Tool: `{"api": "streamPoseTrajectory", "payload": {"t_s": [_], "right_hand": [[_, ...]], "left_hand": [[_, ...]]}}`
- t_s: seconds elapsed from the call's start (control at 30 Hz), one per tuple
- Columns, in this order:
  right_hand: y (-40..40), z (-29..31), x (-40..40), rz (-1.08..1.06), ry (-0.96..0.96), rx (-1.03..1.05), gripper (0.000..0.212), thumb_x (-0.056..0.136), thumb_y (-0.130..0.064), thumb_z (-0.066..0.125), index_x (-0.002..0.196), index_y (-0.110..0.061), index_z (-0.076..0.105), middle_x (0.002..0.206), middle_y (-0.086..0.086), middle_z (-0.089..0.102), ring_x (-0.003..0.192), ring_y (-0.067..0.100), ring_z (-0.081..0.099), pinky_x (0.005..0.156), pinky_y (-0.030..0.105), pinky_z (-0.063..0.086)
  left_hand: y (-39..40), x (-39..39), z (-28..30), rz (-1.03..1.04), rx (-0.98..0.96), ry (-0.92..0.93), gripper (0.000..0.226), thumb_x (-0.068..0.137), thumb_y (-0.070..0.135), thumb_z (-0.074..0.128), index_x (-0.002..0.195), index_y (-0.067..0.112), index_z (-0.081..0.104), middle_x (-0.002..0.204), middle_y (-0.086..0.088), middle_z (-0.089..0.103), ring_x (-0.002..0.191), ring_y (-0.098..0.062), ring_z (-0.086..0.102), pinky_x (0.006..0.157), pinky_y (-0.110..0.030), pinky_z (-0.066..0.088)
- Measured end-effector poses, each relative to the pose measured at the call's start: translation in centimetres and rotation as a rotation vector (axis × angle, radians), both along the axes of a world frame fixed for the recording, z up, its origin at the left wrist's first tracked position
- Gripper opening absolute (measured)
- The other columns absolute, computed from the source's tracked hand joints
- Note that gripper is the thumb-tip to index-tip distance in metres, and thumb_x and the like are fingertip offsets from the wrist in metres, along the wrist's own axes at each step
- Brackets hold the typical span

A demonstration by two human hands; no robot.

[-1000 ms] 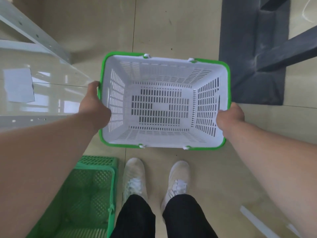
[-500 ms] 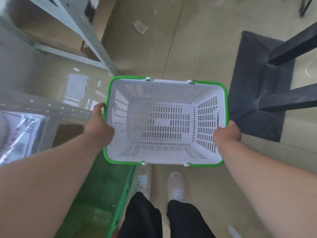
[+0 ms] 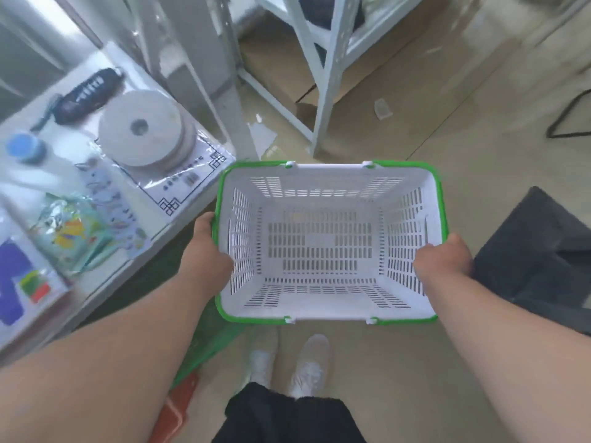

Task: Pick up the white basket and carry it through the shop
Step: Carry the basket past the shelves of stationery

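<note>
The white basket (image 3: 323,302) has slotted walls and a green rim, and it is empty. I hold it level in the air in front of me, above my white shoes. My left hand (image 3: 206,251) grips the rim of its left short side. Gripping the right short side is my right hand (image 3: 443,262). The fingers of both hands curl over the rim and are partly hidden by it.
A white shelf (image 3: 179,215) at the left carries a tape roll (image 3: 142,129), packets and a dark case. Grey metal rack legs (image 3: 329,75) stand ahead. A dark mat (image 3: 543,251) lies at the right. A green basket (image 3: 204,346) sits low beneath my left arm.
The basket has come up higher with both hands still on it. My view has tilted forward, so the shelf with goods and the rack legs now show.
</note>
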State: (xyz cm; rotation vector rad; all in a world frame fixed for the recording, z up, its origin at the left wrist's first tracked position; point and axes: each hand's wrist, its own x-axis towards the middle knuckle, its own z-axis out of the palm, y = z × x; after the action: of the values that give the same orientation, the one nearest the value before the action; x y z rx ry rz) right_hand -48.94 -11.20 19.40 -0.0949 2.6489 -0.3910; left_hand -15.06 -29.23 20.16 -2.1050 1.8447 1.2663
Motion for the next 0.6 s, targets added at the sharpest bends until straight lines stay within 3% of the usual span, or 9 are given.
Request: {"api": "streamPoseTrajectory", "payload": {"t_s": [0.07, 0.2, 0.33, 0.4, 0.5, 0.6], "right_hand": [[-1.6, 0.8, 1.5, 0.054, 0.007, -0.041, 0.023, 0.091, -0.011, 0.047, 0.111, -0.008, 0.057, 0.114, 0.013, 0.061, 0.093, 0.040, 0.063, 0.076, 0.044, 0.056], [-4.4, 1.1, 5.4, 0.192, 0.002, -0.063, 0.023, 0.089, -0.012, 0.047, 0.109, -0.008, 0.058, 0.114, 0.016, 0.064, 0.094, 0.041, 0.064, 0.077, 0.043, 0.057], [-6.2, 0.1, 10.4, 0.304, -0.036, -0.065, 0.019, 0.092, -0.009, 0.047, 0.108, -0.007, 0.058, 0.111, 0.016, 0.064, 0.089, 0.037, 0.061, 0.056, 0.028, 0.043], [-7.2, -0.3, 13.3, 0.357, -0.039, -0.057, 0.020, 0.093, -0.008, 0.049, 0.109, -0.005, 0.060, 0.109, 0.016, 0.064, 0.085, 0.035, 0.058, 0.048, 0.025, 0.035], [-8.1, -1.2, 17.6, 0.446, -0.026, -0.063, 0.016, 0.093, -0.009, 0.052, 0.107, -0.003, 0.060, 0.111, 0.020, 0.065, 0.085, 0.034, 0.056, 0.060, 0.031, 0.039], [-8.5, -2.5, 21.5, 0.521, -0.051, -0.080, 0.016, 0.094, -0.008, 0.053, 0.107, -0.003, 0.059, 0.112, 0.019, 0.065, 0.085, 0.033, 0.058, 0.060, 0.030, 0.039]], "left_hand": [[1.3, 2.7, 0.8, 0.078, 0.007, 0.040, 0.085, 0.094, -0.002, 0.057, 0.162, 0.034, 0.022, 0.094, -0.005, 0.069, 0.079, -0.028, 0.071, 0.063, -0.041, 0.057], [3.5, 8.7, 1.2, 0.197, -0.015, 0.071, 0.082, 0.094, -0.001, 0.059, 0.163, 0.029, 0.025, 0.091, 0.001, 0.067, 0.078, -0.021, 0.067, 0.066, -0.037, 0.049], [6.1, 15.3, 1.1, 0.312, -0.028, 0.066, 0.078, 0.095, 0.004, 0.062, 0.161, 0.027, 0.029, 0.090, 0.007, 0.064, 0.076, -0.017, 0.062, 0.074, -0.036, 0.044], [7.3, 18.6, 0.7, 0.367, -0.032, 0.062, 0.077, 0.094, 0.004, 0.063, 0.160, 0.028, 0.030, 0.093, 0.004, 0.067, 0.082, -0.025, 0.065, 0.078, -0.036, 0.044], [9.1, 23.3, -0.7, 0.441, -0.031, 0.053, 0.080, 0.093, 0.003, 0.063, 0.160, 0.029, 0.029, 0.104, -0.008, 0.070, 0.095, -0.036, 0.067, 0.084, -0.039, 0.046], [11.4, 27.2, -1.5, 0.508, -0.023, 0.045, 0.080, 0.093, 0.001, 0.062, 0.160, 0.028, 0.028, 0.108, -0.010, 0.069, 0.096, -0.038, 0.066, 0.086, -0.040, 0.047]]}}
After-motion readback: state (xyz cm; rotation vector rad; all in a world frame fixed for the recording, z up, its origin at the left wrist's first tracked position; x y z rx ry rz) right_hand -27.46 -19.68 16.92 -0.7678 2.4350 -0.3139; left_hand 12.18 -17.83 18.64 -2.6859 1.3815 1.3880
